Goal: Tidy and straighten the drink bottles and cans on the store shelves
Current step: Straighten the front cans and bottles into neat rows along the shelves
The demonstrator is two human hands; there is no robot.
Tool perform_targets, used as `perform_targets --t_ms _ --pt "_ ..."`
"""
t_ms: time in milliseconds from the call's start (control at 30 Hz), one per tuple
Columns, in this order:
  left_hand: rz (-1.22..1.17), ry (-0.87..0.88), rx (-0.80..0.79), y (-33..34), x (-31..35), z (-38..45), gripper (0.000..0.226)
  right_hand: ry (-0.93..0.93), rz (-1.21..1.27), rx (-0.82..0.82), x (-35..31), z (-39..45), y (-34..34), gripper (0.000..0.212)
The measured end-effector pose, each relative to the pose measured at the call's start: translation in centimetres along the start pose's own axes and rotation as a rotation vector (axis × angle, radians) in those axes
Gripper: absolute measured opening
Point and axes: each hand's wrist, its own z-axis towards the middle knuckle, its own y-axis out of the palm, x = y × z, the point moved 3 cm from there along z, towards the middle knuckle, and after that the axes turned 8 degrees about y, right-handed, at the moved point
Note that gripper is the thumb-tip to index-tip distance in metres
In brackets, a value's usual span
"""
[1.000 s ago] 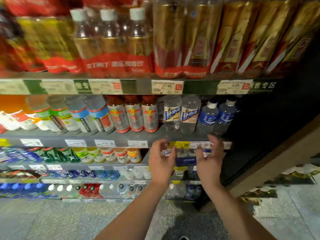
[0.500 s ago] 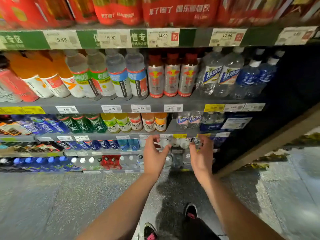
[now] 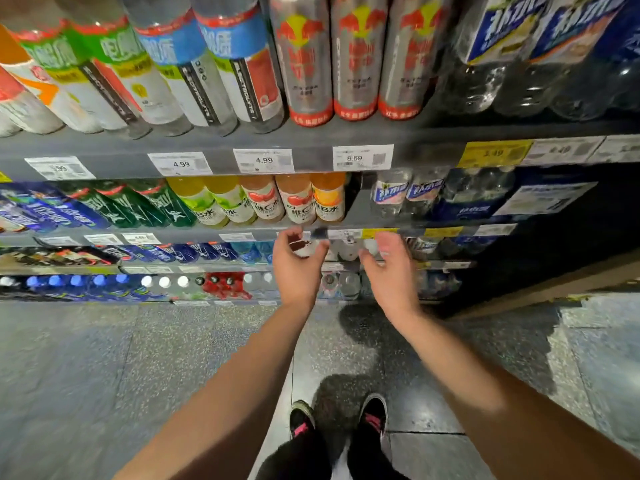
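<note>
Both bare forearms reach forward and down, roughly parallel and a little apart. The left hand (image 3: 298, 268) has its back to the camera, fingers and thumb loosely curled around nothing. The right hand (image 3: 390, 268) is beside it, fingers relaxed and slightly spread, holding nothing.

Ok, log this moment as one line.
left hand: open, empty | right hand: open, empty | both before lower shelf bottles | none gripped
</note>
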Motion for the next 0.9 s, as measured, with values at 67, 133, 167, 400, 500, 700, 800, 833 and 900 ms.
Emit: perform_targets --t_ms 67,133,167,400,500,700,800,833,900 --pt "0.002 0.01 0.024 0.8 -1.3 2.2 0.05 -0.036 0.006 -0.013 0.6 2.2 2.1 0.038" --pt "-0.027 0.047 0.032 1.7 -2.6 4.4 0.061 -0.068 -0.028 -0.018 0.8 4.3 4.2 0.042" --pt "-0.035 0.064 0.04 2.2 -3.3 5.5 0.064 -0.084 -0.058 -0.008 0.9 5.3 5.2 0.046" --pt "0.012 0.141 0.076 4.7 -7.4 10.3 0.078 -0.115 0.022 -0.037 1.4 11.3 11.2 0.081" --pt "0.032 0.177 0.093 4.9 -7.9 10.9 0.077 -0.067 0.11 -0.07 1.3 12.2 11.6 0.087" --pt "0.045 0.208 0.105 5.1 -8.6 11.4 0.076 -0.076 0.164 -0.056 1.0 12.6 12.0 0.079" --pt "0.068 0.238 0.1 5.0 -8.7 11.9 0.069 -0.087 0.123 -0.017 0.7 13.0 12.0 0.072" --pt "0.081 0.249 0.085 5.0 -8.8 12.1 0.07 -0.09 0.109 -0.002 0.7 13.1 11.8 0.069" --pt "0.082 0.271 0.029 5.1 -9.0 12.7 0.073 -0.102 0.095 0.024 0.9 13.1 11.4 0.066"
